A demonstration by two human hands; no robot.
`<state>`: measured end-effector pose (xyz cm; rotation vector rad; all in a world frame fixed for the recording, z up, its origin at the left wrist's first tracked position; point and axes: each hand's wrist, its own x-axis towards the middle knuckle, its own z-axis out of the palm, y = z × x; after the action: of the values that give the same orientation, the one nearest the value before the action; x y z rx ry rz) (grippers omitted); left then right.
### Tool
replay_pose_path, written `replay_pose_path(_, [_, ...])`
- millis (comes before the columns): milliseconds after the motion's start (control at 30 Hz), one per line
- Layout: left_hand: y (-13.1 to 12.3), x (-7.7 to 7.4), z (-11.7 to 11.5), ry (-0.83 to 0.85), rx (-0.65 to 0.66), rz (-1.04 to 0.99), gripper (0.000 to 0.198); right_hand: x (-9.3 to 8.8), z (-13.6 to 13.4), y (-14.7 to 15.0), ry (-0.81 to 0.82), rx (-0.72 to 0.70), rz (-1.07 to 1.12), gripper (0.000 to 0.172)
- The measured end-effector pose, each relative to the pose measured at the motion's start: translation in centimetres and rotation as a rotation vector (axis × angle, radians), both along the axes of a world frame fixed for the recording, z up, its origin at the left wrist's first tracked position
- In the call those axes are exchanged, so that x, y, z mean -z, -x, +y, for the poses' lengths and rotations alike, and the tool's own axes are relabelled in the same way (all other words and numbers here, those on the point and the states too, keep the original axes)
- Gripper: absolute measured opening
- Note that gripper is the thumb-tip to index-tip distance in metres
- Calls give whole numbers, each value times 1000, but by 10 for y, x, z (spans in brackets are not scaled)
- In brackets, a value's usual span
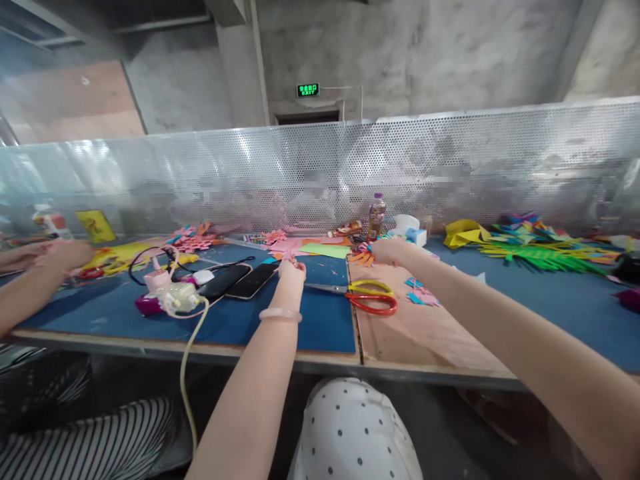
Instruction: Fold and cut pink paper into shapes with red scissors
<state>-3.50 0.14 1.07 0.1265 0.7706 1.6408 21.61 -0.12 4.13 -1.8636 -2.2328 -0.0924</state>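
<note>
My left hand (291, 270) is stretched out over the blue mat (320, 320), fingers closed on a small pink paper piece. A pale bangle sits on that wrist. My right hand (391, 251) reaches farther, to the pile of coloured paper scraps (361, 255) near a plastic bottle (377, 217); its fingers are curled and what they hold is hidden. Scissors (367, 297) with red and yellow handles lie on the bench between my two arms, untouched.
Two phones (239, 280), a charger and a cable (173, 297) lie left of my left hand. Another person's hands (60, 257) work at the far left. Green and yellow paper strips (530, 250) cover the right side. A perforated metal screen (320, 173) closes the back.
</note>
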Motion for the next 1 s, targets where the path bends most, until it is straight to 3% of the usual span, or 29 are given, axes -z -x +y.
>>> replay_pose_path(100, [-1,-1,0,5,-21,19,21,11,2,48,33,-186,-35,30])
replay_pose_path(167, [-2,-2,-1,9,-24,35,21,23,6,80,27,-424,-76,45])
replay_pose_path(233, [-2,-3,-2,7,-20,45,22,36,9,105,44,-459,-68,54])
replay_pose_path(333, [-2,-4,-3,0,-10,41,26,49,13,123,215,-477,-70,58])
replay_pose_path(567, [-3,-5,-6,17,9,7,26,45,-9,96,319,-454,-179,52])
replay_pose_path(767, [-2,-3,-3,15,13,7,18,34,-38,67,404,-270,-147,61])
replay_pose_path(867, [-2,-2,0,12,14,10,16,37,-44,54,414,-188,-113,71])
replay_pose_path(1000, [-3,-2,2,9,19,-1,16,46,-44,35,404,-171,-101,72])
